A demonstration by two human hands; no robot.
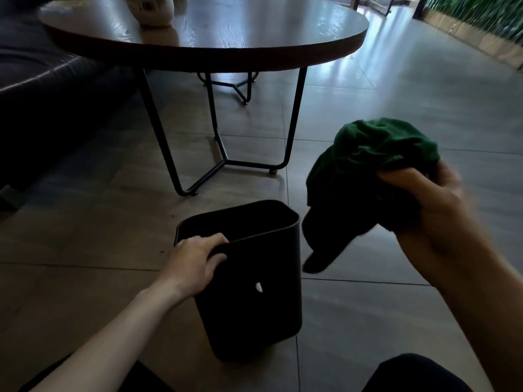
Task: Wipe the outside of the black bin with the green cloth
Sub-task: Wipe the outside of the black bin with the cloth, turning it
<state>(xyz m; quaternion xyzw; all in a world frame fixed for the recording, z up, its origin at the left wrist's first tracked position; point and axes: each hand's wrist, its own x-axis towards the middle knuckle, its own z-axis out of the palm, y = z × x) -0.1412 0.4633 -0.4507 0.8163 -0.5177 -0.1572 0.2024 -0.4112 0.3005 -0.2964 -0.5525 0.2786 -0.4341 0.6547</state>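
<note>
left hand grip clamped on near rim of upright black plastic bin, on the tiled floor | right hand grip bunching crumpled green cloth | cloth hangs just right of bin, not touching | right hand's nearer that right wall

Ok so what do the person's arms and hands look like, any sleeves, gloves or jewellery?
Both hands are bare: no gloves on the left hand or the right hand. Both forearms are uncovered, with no sleeves in view. No watch, ring or bracelet shows, though the light is dim.
</note>
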